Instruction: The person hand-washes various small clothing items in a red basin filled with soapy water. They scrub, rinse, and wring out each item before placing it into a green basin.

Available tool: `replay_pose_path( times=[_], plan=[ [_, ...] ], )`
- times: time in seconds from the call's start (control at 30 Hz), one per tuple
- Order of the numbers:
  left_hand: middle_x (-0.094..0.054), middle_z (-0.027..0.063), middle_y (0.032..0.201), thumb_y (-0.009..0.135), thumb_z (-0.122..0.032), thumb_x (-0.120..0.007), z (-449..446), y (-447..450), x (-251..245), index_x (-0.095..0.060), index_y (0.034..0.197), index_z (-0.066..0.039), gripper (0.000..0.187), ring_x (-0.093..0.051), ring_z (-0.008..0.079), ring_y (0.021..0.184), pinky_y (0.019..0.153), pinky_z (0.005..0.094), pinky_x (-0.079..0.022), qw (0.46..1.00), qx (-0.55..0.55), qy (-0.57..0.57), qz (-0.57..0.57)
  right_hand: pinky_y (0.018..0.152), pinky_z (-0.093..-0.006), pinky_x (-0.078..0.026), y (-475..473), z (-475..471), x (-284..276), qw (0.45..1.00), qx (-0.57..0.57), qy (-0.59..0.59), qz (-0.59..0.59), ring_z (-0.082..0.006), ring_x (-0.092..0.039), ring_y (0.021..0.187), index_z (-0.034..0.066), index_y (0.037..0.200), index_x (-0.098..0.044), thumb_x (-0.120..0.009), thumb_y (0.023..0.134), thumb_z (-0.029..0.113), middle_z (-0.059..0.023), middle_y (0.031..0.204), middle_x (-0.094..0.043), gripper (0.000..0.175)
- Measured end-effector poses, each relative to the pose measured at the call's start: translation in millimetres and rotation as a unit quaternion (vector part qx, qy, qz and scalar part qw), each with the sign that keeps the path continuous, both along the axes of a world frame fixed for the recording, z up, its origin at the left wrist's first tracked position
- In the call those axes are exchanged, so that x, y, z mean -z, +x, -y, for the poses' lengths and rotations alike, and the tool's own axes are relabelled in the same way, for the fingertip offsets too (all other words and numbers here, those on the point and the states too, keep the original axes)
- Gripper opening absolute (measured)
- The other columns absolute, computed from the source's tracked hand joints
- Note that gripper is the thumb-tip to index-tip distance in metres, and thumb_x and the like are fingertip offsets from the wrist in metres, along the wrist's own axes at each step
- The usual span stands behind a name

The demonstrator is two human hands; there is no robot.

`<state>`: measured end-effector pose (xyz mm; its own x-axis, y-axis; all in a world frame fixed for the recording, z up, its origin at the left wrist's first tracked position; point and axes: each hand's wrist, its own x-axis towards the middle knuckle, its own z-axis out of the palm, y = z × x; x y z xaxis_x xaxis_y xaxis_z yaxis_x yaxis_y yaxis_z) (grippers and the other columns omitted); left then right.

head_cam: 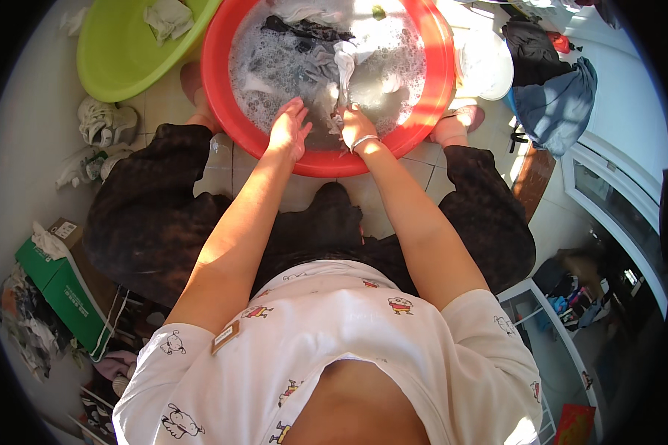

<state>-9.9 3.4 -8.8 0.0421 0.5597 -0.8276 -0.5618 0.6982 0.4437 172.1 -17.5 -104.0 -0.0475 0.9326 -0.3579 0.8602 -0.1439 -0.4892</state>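
A red plastic basin (214,72) of sudsy grey water stands between my feet. Inside its near rim, my right hand (357,127), with a bracelet at the wrist, grips the lower end of a wet white cloth (345,64), perhaps a sock. The cloth stretches away from me across the water. My left hand (290,129) hovers at the near left of the basin, fingers spread and holding nothing. Grey cloth (320,64) lies half sunk ahead of the hands, with a black garment (306,29) beyond it. Suds hide part of the laundry.
A lime-green basin (145,83) with a white cloth (168,21) inside stands at the upper left. Sneakers (106,122) sit below it, and a green box (67,289) farther down. White lidded bucket (484,64) and draped dark clothes (559,111) are at right.
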Motion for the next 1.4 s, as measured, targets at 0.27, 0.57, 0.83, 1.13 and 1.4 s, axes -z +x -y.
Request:
replay_pose_path(
  times=[0.27, 0.57, 0.83, 1.13, 1.4],
  plan=[
    [-0.035, 0.0165, 0.143, 0.094, -0.037, -0.052, 17, 24, 5, -0.035, 0.136, -0.005, 0.055, -0.038, 0.0343, 0.129, 0.098, 0.0564, -0.040, 0.979, 0.011, -0.161, 0.122, 0.073, -0.0377, -0.052, -17, 5, -51, 0.985, -0.011, -0.079, -0.150, -0.0275, -0.066, 0.090, 0.0008, 0.110, -0.059, -0.058, 0.082, 0.015, -0.0180, 0.101, -0.067, 0.032],
    [-0.055, 0.0058, 0.094, 0.099, -0.020, -0.041, 21, 25, 9, -0.053, 0.117, -0.004, 0.027, -0.058, 0.0217, 0.091, 0.097, 0.0436, -0.045, 0.942, -0.128, 0.107, 0.291, 0.057, -0.0387, -0.048, -86, 19, -193, 0.966, -0.019, 0.216, -0.139, -0.0298, -0.063, 0.065, 0.0124, 0.075, -0.063, -0.069, 0.081, 0.033, -0.0085, 0.073, -0.063, 0.022],
    [-0.056, 0.0111, 0.119, 0.099, -0.017, -0.036, 11, 36, -29, -0.050, 0.123, -0.004, 0.030, -0.054, 0.0226, 0.110, 0.098, 0.0379, -0.045, 0.951, -0.108, 0.081, 0.278, 0.074, -0.0422, -0.050, -67, -18, -166, 0.974, 0.153, 0.112, -0.121, -0.0306, -0.063, 0.087, 0.0148, 0.090, -0.064, -0.067, 0.078, 0.027, -0.0022, 0.108, -0.058, 0.017],
    [-0.058, 0.0115, 0.111, 0.099, -0.016, -0.038, 24, 57, -50, -0.050, 0.115, -0.002, 0.025, -0.058, 0.0240, 0.100, 0.090, 0.0394, -0.050, 0.968, -0.135, -0.031, 0.209, 0.052, -0.0407, -0.043, -52, -23, -153, 0.949, 0.221, 0.114, -0.192, -0.0313, -0.056, 0.055, 0.0053, 0.063, -0.053, -0.064, 0.074, 0.013, -0.0118, 0.060, -0.057, 0.018],
    [-0.050, 0.0161, 0.127, 0.098, -0.006, -0.030, 30, 56, -59, -0.041, 0.127, 0.003, 0.032, -0.050, 0.0274, 0.117, 0.104, 0.0436, -0.040, 0.971, -0.102, 0.005, 0.216, 0.057, -0.0428, -0.046, -31, -31, -116, 0.960, 0.241, 0.080, -0.118, -0.0310, -0.063, 0.064, 0.0066, 0.069, -0.056, -0.065, 0.075, 0.019, -0.0132, 0.066, -0.062, 0.016]
  ],
)
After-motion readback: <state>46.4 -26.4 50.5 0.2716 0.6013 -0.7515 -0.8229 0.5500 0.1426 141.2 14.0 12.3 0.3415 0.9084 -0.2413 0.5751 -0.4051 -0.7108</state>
